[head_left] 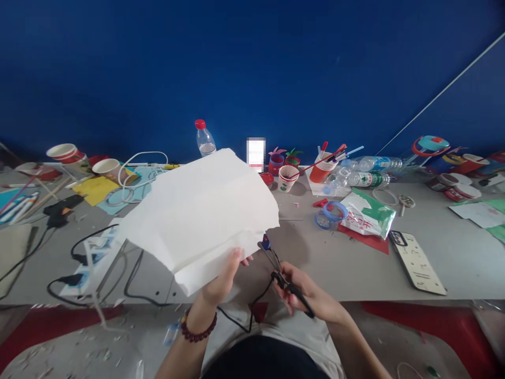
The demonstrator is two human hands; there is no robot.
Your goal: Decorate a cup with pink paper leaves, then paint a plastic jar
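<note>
A large white sheet of paper point(209, 205) with uneven edges is held up over the table's front. My left hand point(224, 279) grips its lower edge, thumb on top and some fingers hidden beneath. Around that wrist is a dark red bead bracelet point(199, 334). My right hand point(298, 289) holds black-handled scissors point(282, 273), their blades pointing up and left at the paper's right lower edge. Whether the blades touch the paper I cannot tell. Just behind the blade tips shows a small blue object point(266, 241), partly covered.
A power strip point(94, 258) with black cables lies left, near a glue gun point(63, 210). Paper cups point(288, 179), a red-capped bottle point(205, 139) and plastic bottles point(366, 179) stand or lie along the back. Blue tape rolls point(331, 213) and a phone point(418, 263) are right.
</note>
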